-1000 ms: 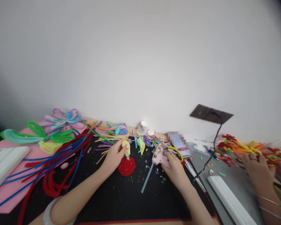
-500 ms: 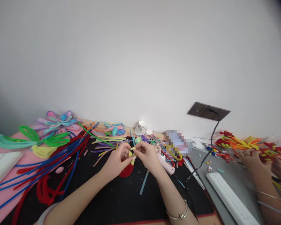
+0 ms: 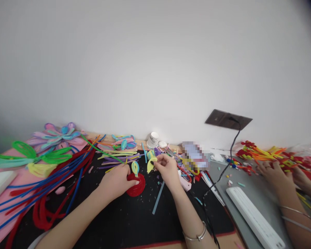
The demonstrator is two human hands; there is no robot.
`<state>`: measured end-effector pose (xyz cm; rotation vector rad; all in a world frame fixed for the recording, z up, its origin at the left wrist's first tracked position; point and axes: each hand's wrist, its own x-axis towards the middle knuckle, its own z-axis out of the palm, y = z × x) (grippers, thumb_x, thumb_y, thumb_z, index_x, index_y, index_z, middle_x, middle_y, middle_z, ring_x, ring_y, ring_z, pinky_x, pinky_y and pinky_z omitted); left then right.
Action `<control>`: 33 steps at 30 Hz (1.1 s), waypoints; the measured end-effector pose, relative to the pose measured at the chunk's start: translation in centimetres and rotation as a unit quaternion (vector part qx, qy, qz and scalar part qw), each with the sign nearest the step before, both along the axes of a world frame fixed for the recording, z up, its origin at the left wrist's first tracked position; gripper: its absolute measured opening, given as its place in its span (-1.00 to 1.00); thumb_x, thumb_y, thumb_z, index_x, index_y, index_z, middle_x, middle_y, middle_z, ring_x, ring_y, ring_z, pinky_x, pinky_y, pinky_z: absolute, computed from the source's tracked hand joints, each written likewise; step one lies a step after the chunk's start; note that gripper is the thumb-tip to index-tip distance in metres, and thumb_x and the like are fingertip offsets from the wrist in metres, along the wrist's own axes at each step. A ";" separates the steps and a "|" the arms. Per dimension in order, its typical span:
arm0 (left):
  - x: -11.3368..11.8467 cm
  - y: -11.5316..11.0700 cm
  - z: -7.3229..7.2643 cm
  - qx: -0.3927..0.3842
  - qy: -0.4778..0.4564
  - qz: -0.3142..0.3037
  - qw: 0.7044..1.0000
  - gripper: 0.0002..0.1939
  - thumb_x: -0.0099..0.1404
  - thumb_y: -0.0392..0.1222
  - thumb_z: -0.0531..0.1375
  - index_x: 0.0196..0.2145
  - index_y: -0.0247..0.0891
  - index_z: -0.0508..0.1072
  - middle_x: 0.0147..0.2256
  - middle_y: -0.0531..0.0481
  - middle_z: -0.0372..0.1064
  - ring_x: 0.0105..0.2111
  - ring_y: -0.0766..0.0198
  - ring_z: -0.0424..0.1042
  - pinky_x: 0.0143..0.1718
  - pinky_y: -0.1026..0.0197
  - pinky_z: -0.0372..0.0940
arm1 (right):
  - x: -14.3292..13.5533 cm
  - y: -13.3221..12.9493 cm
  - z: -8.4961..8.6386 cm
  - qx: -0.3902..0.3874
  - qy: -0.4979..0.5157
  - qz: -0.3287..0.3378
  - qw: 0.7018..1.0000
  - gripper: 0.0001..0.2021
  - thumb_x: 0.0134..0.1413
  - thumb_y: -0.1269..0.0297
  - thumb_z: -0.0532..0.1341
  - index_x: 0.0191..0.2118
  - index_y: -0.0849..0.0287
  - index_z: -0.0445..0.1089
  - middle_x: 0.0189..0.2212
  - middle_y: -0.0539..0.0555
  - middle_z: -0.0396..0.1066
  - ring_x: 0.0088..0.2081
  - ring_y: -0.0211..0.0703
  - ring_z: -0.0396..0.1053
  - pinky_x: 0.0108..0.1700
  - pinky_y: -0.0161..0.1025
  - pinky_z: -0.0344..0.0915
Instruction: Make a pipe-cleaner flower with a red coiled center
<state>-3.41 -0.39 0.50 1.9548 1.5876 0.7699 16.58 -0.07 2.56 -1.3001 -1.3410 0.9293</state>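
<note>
My right hand (image 3: 168, 170) pinches a small yellow petal-shaped piece (image 3: 150, 166) over the middle of the black mat (image 3: 119, 221). To its left, my left hand (image 3: 118, 181) is at the left edge of a round red piece (image 3: 138, 186), thumb over it. A small blue-and-yellow loop (image 3: 135, 168) stands at the left fingertips. Whether the left fingers grip the red piece or the loop is hard to make out.
Blue stems (image 3: 80, 166) and a green-petalled flower (image 3: 26, 150) lie left. A white cup (image 3: 153, 140) stands by the wall. At right are a black cable (image 3: 224, 176), a white power strip (image 3: 254, 218) and another person's hands (image 3: 277, 176).
My hands have parted; the left moved left and down to the red piece. The yellow piece stays in my right hand, and the blue-and-yellow loop now shows. The view has shifted slightly.
</note>
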 end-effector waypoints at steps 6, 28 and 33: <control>-0.4 0.4 -0.3 -0.102 -0.120 -0.035 0.987 -0.69 -0.16 -0.09 0.33 -0.58 -0.15 0.24 -0.67 0.17 0.26 -0.64 0.28 0.23 -0.59 0.30 0.00 | -0.4 -0.6 0.7 -0.046 0.060 0.046 0.996 -0.85 -0.25 0.36 0.29 -0.46 0.16 0.30 -0.63 -0.11 0.33 -0.58 -0.27 0.32 -0.49 -0.32 0.29; -0.1 -0.2 0.4 -0.213 -0.305 -0.144 0.917 -0.70 0.06 -0.18 0.27 -0.21 -0.27 0.42 -0.19 -0.09 0.53 -0.18 0.09 0.49 -0.22 0.15 0.34 | -2.0 -1.0 -0.5 0.002 0.007 0.055 0.998 -0.92 -0.18 0.43 0.25 -0.45 0.18 0.35 -0.57 -0.06 0.32 -0.50 -0.25 0.31 -0.42 -0.31 0.27; 0.1 -0.1 0.0 -0.201 -0.323 -0.164 0.910 -0.74 0.08 -0.22 0.26 -0.23 -0.29 0.42 -0.20 -0.10 0.53 -0.16 0.12 0.48 -0.09 0.10 0.30 | -2.0 -1.1 -0.7 0.019 -0.016 0.050 0.998 -0.93 -0.16 0.42 0.24 -0.44 0.18 0.35 -0.55 -0.05 0.32 -0.48 -0.24 0.32 -0.41 -0.31 0.28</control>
